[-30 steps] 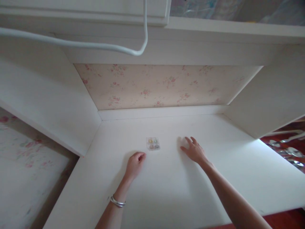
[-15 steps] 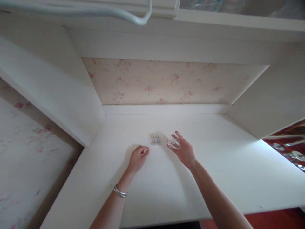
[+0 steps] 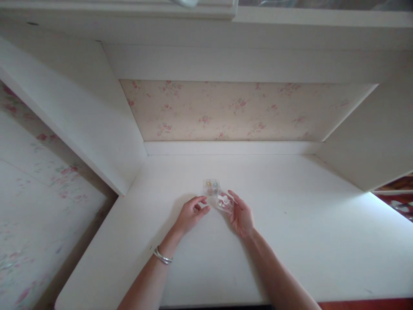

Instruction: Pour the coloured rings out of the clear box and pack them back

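My right hand grips a clear plastic lid-like square piece with white markings, seen through to the fingers behind it. Just beyond its upper left corner, a small clear box with several compartments lies on the white desktop. Small coloured items, yellowish, greenish and pinkish, show inside the box, too small to name. My left hand is left of the clear piece and nearer to me than the box, thumb and fingers apart, holding nothing. A silver bangle sits on the left wrist.
The white desktop runs back to a low ledge and a floral-papered wall. White side panels rise at left and right. A white cupboard overhangs at the top.
My right hand has brought the clear piece left and towards me, near the box, tilting it. The thumb and fingers of my left hand have spread apart. The view has shifted slightly.
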Demonstrator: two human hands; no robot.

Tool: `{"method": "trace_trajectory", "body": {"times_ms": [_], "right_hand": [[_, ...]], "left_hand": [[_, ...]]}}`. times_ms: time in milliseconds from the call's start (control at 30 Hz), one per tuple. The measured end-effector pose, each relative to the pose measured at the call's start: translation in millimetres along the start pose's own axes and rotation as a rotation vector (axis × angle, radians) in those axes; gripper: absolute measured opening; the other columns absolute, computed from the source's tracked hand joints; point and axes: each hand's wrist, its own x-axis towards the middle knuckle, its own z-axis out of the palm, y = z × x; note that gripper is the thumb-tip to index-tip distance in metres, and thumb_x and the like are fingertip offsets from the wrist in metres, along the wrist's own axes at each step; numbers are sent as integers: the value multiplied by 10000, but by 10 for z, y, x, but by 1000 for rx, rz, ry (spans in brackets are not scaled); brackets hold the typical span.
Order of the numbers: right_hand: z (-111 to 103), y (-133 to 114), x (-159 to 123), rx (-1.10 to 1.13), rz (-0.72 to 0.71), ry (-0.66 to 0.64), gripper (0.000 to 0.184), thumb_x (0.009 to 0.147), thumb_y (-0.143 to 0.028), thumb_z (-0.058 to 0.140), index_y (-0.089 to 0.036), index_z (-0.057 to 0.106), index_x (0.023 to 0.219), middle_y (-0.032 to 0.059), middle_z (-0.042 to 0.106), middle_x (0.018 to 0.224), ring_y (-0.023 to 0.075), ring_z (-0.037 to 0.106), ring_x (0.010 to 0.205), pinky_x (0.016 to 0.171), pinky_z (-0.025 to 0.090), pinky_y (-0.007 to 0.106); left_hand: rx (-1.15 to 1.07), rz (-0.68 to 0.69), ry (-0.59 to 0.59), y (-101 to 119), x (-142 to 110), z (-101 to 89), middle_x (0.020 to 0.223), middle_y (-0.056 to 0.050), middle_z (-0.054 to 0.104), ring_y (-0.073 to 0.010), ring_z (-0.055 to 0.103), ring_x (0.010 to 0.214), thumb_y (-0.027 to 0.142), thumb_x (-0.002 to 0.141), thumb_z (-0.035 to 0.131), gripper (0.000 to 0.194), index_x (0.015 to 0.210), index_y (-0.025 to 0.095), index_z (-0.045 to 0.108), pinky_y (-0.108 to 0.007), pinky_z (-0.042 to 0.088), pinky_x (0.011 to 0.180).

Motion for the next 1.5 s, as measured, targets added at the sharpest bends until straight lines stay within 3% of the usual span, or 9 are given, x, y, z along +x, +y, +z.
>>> {"method": "trace_trajectory", "body": {"times_ms": [100,300,533,767,1000,1133,1300,1400,1500], "right_hand": [[25,53,21,-26,-16,47,285,758,-129,610,-191,590,1036,7,689,881,91,645,635,540,559,168],[53,101,19,-100,-75,85,351,743,-142,647,-187,587,1085,55,680,1050,109,653,731,596,558,192],[29,162,14,-194,-70,2,558,684,-117,675,-257,541,1207,20,631,1154,108,638,785,717,504,231],[43,211,-46,-317,-106,-76,812,684,-194,694,-319,318,1393,21,605,1133,133,628,796,720,486,281],[40,226,-50,-312,-133,-54,848,687,-244,721,-299,280,1409,7,626,1031,127,617,830,739,509,267],[-3,189,69,-215,-242,97,715,664,-262,755,-306,422,1295,-40,622,885,112,621,814,798,513,265],[-91,106,311,-212,-381,207,543,680,-307,744,-296,504,1168,-57,593,867,90,619,764,843,507,272],[-99,78,451,-246,-407,237,529,688,-346,730,-283,507,1163,-48,594,882,96,623,768,849,510,286],[-70,86,556,-268,-407,260,510,683,-382,724,-262,524,1137,-25,603,920,113,629,793,841,516,290]], "left_hand": [[-80,-12,-63,38,-33,26,1086,-68,616,-97,535,672,457,753,623,523,1201,198,548,-207,433,557],[-133,6,-170,66,-67,89,1085,-76,592,-80,510,645,443,742,650,656,1314,207,431,-196,411,543],[-95,44,-188,49,-49,115,953,-37,607,-67,470,603,436,763,631,594,1284,191,482,-200,414,575],[-85,41,-133,12,-31,111,995,-54,645,-78,504,597,434,791,588,568,1286,171,492,-210,429,573],[-120,-10,-107,41,-40,98,1085,-86,646,-111,576,662,431,797,573,545,1282,191,506,-203,433,506],[-211,-22,-83,25,-16,120,1229,-98,565,-129,603,764,414,796,584,525,1280,228,497,-187,448,504],[-322,11,28,-16,44,111,1457,-60,318,-200,514,1119,345,784,615,535,1294,282,465,-254,513,744],[-365,-9,45,-19,86,101,1458,-65,328,-230,367,1287,315,781,626,562,1313,270,451,-322,439,941],[-355,-17,78,-56,165,145,1444,-91,353,-250,326,1320,331,787,620,574,1325,246,441,-381,371,1022]]}}
